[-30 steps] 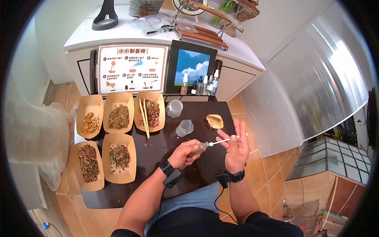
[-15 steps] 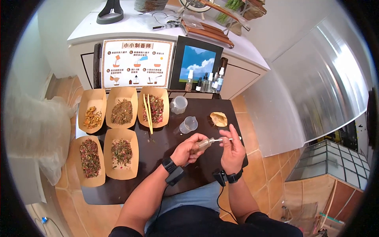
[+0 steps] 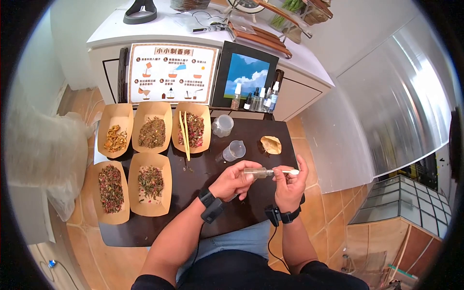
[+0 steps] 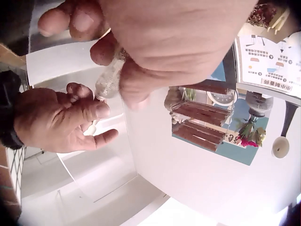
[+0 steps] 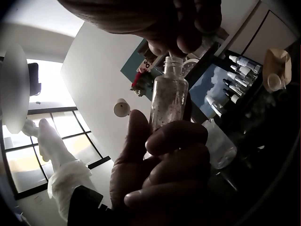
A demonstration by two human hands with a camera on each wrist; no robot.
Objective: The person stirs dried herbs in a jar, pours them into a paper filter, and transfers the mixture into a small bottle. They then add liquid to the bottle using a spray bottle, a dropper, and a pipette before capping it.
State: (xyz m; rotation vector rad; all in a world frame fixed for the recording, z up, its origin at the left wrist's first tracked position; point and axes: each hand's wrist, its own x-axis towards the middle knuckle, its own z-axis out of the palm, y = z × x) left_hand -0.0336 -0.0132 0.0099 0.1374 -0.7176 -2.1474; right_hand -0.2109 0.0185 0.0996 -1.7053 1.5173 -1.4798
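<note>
My left hand [image 3: 231, 182] grips a small clear glass bottle [image 3: 256, 172], lying nearly level, its mouth towards my right hand. Dried bits cling inside the bottle [image 5: 168, 101], and its threaded neck carries no cap. My right hand [image 3: 289, 190] pinches a thin white stick [image 3: 293, 172] between thumb and forefinger, right at the bottle mouth. The stick's free end, rounded like a tiny spoon, sticks out past the fingers; the pinched part is hidden. In the left wrist view, the right thumb and fingers lie beside the bottle neck.
On the dark table [image 3: 193, 212], paper trays [image 3: 150, 207] of dried plants stand left, with yellow tweezers [image 3: 184, 135] across one. Two clear plastic cups [image 3: 234, 150] stand beyond my hands, near a crumpled brown paper piece [image 3: 270, 145]. Several small bottles [image 3: 267, 101] line the back below a picture.
My right fingers, spread out a second ago, have curled in and moved closer to the bottle mouth. Less of the stick shows between them. The bottle has turned more level.
</note>
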